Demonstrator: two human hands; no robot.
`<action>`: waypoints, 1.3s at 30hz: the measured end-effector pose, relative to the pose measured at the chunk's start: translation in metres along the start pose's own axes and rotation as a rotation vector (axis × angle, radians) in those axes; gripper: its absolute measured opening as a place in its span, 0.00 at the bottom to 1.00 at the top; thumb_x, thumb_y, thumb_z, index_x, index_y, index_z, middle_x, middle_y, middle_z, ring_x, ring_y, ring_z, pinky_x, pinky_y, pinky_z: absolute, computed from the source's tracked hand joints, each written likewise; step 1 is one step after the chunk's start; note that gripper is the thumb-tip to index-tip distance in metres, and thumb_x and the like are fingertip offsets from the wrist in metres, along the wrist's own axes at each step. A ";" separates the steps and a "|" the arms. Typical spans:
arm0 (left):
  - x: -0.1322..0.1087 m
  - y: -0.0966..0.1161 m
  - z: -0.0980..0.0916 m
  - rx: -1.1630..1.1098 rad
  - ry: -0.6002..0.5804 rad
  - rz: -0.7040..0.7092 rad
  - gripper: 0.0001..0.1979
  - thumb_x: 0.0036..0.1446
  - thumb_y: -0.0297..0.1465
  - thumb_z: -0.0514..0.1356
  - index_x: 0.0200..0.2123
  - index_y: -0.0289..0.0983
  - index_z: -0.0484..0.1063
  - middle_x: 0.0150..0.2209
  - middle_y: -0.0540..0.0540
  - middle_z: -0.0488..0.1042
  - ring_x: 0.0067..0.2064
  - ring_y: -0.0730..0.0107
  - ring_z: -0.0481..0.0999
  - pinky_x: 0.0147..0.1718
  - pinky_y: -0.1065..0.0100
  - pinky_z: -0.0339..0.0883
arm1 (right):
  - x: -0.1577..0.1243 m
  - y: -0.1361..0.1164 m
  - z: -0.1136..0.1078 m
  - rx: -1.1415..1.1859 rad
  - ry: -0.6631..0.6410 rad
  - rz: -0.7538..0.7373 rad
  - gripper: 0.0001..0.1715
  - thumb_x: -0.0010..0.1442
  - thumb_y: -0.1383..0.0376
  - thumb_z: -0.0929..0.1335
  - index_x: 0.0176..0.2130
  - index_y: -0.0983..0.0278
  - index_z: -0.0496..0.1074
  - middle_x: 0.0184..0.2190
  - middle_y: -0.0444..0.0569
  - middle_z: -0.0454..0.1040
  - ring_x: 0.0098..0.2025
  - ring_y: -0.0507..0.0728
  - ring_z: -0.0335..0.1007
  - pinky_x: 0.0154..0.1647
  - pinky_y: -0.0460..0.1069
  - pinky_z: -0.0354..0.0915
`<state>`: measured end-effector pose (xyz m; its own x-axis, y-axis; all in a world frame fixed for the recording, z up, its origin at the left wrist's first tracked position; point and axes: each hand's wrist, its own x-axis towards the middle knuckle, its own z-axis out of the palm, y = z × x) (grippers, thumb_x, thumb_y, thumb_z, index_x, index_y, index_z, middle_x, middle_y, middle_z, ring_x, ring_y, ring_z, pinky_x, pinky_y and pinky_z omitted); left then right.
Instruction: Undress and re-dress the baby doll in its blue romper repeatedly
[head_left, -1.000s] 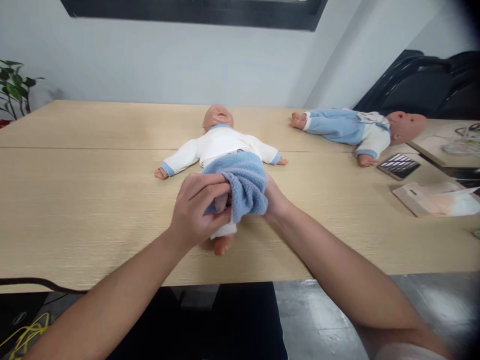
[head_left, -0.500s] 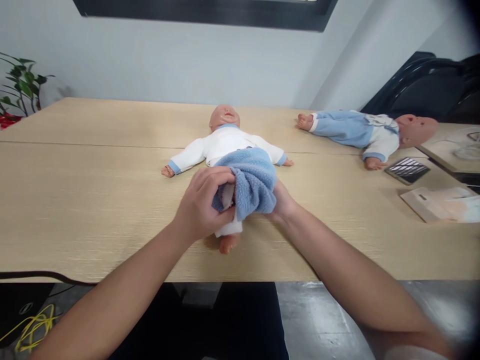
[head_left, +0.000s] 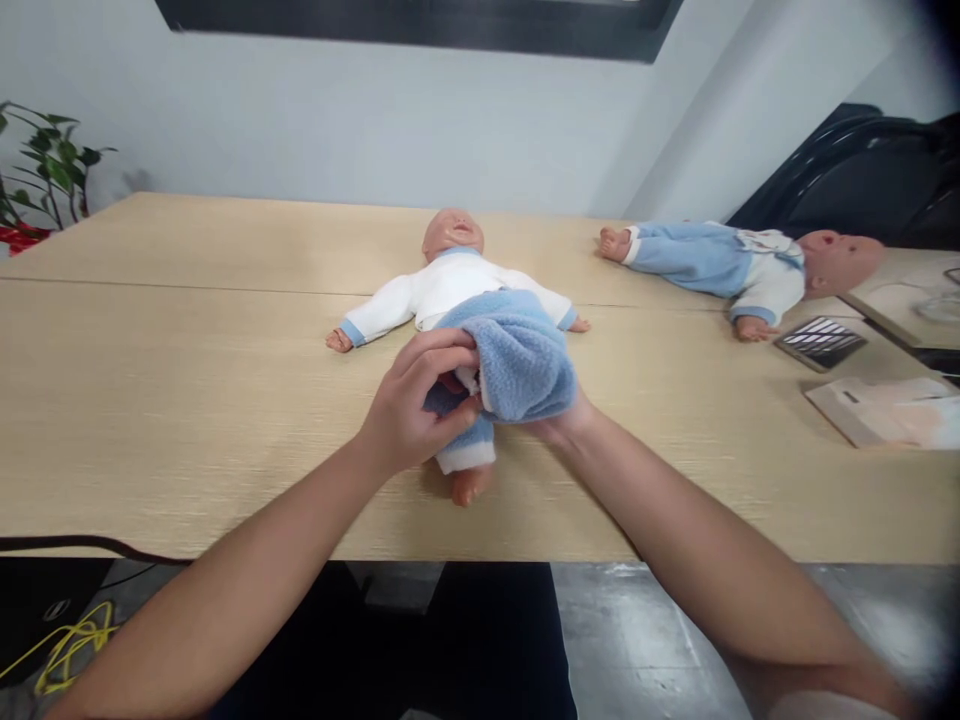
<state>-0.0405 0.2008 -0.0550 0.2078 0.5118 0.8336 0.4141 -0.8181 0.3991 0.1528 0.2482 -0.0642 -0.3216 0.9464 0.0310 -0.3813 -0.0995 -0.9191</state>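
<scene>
Pinching the bunched blue fleece trousers [head_left: 517, 355] with your left hand [head_left: 409, 415] over the doll [head_left: 450, 285] lying face-up mid-table [head_left: 187, 400], you keep the cloth gathered above its leg while your right hand [head_left: 562, 420], half hidden, grips the far side.

Soft, even light filled the room; shadows were faint, the right corners darkened, and straight edges bowed outward.
</scene>
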 end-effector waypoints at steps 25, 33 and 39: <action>-0.005 0.024 0.011 0.291 -0.013 0.018 0.22 0.46 0.24 0.67 0.45 0.42 0.68 0.40 0.46 0.68 0.43 0.60 0.71 0.42 0.58 0.73 | -0.014 -0.004 0.020 -0.291 0.190 -0.223 0.19 0.53 0.56 0.77 0.36 0.57 0.67 0.32 0.41 0.73 0.35 0.55 0.68 0.38 0.52 0.68; -0.002 0.019 0.007 0.230 -0.007 -0.050 0.16 0.49 0.27 0.68 0.40 0.42 0.69 0.40 0.48 0.69 0.44 0.60 0.74 0.48 0.56 0.72 | -0.003 -0.004 0.002 -0.264 0.091 -0.135 0.26 0.61 0.44 0.73 0.31 0.58 0.64 0.27 0.40 0.62 0.29 0.53 0.58 0.31 0.50 0.60; 0.002 0.009 0.001 0.220 0.008 -0.144 0.19 0.47 0.27 0.71 0.43 0.42 0.72 0.43 0.48 0.75 0.48 0.59 0.77 0.50 0.57 0.73 | 0.006 -0.038 -0.035 -0.436 -0.250 0.004 0.23 0.60 0.45 0.76 0.38 0.60 0.72 0.29 0.41 0.72 0.30 0.53 0.68 0.33 0.48 0.64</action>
<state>-0.0354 0.1945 -0.0506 0.1261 0.6163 0.7774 0.6215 -0.6598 0.4223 0.1954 0.2681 -0.0427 -0.5409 0.8381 0.0711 0.0011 0.0852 -0.9964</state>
